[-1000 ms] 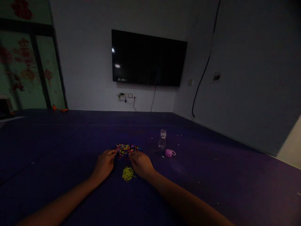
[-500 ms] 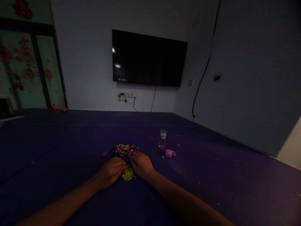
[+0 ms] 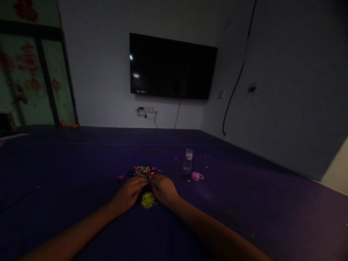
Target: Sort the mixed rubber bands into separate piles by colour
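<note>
A mixed heap of small coloured rubber bands (image 3: 144, 171) lies on the dark blue-purple floor in front of me. At its near edge my left hand (image 3: 129, 192) reaches in, fingers closed together, tips close to the other hand's. My right hand (image 3: 164, 189) rests against the heap's right near side, its fingers curled down and closed. Whatever either hand pinches is too small and dark to make out. Between my wrists sits a separate small pile of yellow-green rubber bands (image 3: 148, 200), touched by neither hand.
Right of the heap stands a clear bottle (image 3: 187, 161) without its cap, a pink cap with a loop (image 3: 195, 176) beside it. Small white scraps dot the floor. A television (image 3: 172, 67) hangs on the far wall; a black cable (image 3: 236, 88) runs down the right wall.
My left hand has moved forward from the yellow-green pile to the edge of the mixed heap, beside my right fingertips. My right hand has hardly moved.
</note>
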Demonstrator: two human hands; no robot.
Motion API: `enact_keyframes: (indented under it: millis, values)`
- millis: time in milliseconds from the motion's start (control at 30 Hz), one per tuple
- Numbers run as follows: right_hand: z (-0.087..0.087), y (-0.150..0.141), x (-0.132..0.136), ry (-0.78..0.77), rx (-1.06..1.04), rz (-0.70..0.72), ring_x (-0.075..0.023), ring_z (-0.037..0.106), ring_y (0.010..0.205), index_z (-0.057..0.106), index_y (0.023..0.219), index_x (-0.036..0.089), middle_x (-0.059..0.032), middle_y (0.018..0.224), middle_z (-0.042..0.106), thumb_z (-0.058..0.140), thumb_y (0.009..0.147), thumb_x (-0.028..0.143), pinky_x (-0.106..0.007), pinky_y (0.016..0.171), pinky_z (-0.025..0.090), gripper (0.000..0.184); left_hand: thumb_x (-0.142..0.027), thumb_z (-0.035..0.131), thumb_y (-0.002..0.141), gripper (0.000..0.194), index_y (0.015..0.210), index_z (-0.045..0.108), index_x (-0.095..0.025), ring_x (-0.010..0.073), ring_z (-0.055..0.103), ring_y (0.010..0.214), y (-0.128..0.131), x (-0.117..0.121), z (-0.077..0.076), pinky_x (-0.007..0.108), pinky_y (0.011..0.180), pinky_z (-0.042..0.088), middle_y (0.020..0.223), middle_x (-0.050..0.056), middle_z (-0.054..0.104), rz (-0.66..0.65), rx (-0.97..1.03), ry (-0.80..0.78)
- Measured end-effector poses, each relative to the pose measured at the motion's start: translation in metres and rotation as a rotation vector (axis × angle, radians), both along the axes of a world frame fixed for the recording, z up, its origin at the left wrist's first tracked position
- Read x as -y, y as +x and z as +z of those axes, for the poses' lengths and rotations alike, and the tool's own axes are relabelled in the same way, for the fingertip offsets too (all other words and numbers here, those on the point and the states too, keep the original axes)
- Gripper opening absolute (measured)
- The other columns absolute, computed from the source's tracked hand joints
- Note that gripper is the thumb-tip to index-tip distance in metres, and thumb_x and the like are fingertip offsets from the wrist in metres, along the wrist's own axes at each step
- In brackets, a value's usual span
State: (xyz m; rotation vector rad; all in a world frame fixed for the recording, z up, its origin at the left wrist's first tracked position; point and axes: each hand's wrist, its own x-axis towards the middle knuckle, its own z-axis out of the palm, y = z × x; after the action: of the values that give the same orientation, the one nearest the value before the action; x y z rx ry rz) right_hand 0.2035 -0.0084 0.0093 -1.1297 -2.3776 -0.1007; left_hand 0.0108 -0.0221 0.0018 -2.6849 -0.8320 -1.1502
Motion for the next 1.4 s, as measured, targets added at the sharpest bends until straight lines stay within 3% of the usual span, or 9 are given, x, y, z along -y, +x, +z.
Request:
enact_keyframes:
  millis: [167,300,467,733,1167,1400]
  values:
    - [0.001,0.001,0.001,-0.011,-0.011,-0.013,-0.0161,0.058,0.100,0.064,0.100,0.019,-0.0059,0.106,0.066,0.040,0.087,0.016,-0.026,0.088,0.041,0.027,-0.018,0.040,0.090,0.036,0.123,0.053,-0.017,0.0252,0.041,0.125,-0.004,-0.018,-0.009,0.046,0.102,0.037,0.129,0.010,0.054,0.302,-0.072,-0.051]
    - [0.000,0.001,0.001,-0.008,-0.010,-0.023,-0.0156,0.057,0.103,0.065,0.098,0.019,-0.0059,0.108,0.065,0.041,0.086,0.016,-0.025,0.090,0.040,0.027,-0.028,0.039,0.093,0.038,0.125,0.052,-0.015,0.0271,0.030,0.132,-0.006,-0.025,-0.016,0.047,0.104,0.033,0.137,0.010,0.046,0.385,-0.188,-0.189]
    - [0.000,0.000,0.001,-0.001,-0.010,-0.012,-0.0156,0.057,0.103,0.065,0.098,0.019,-0.0066,0.108,0.065,0.041,0.086,0.015,-0.026,0.090,0.041,0.027,-0.031,0.036,0.094,0.037,0.125,0.052,-0.017,0.0292,0.026,0.134,-0.007,-0.024,-0.016,0.054,0.102,0.031,0.140,0.010,0.043,0.380,-0.211,-0.238]
    - [0.002,0.000,0.002,0.002,-0.019,0.000,-0.0153,0.058,0.101,0.066,0.096,0.020,-0.0059,0.106,0.066,0.041,0.086,0.014,-0.025,0.088,0.042,0.027,-0.032,0.039,0.093,0.036,0.123,0.054,-0.017,0.0314,0.032,0.130,-0.008,-0.026,-0.017,0.057,0.100,0.031,0.134,0.012,0.049,0.372,-0.193,-0.269]
    - [0.002,0.001,0.002,0.000,-0.009,0.013,-0.0152,0.059,0.099,0.064,0.096,0.019,-0.0063,0.103,0.066,0.042,0.086,0.014,-0.025,0.087,0.041,0.025,-0.028,0.042,0.091,0.036,0.121,0.054,-0.011,0.0308,0.039,0.126,-0.008,-0.026,-0.018,0.052,0.100,0.035,0.128,0.015,0.053,0.392,-0.189,-0.221]
    - [0.003,0.001,0.003,0.004,0.003,0.019,-0.0158,0.058,0.098,0.063,0.096,0.019,-0.0062,0.102,0.066,0.041,0.086,0.014,-0.025,0.086,0.041,0.025,-0.020,0.042,0.090,0.033,0.119,0.056,-0.014,0.0266,0.046,0.121,-0.009,-0.027,-0.018,0.046,0.099,0.039,0.127,0.014,0.054,0.324,0.013,-0.145]
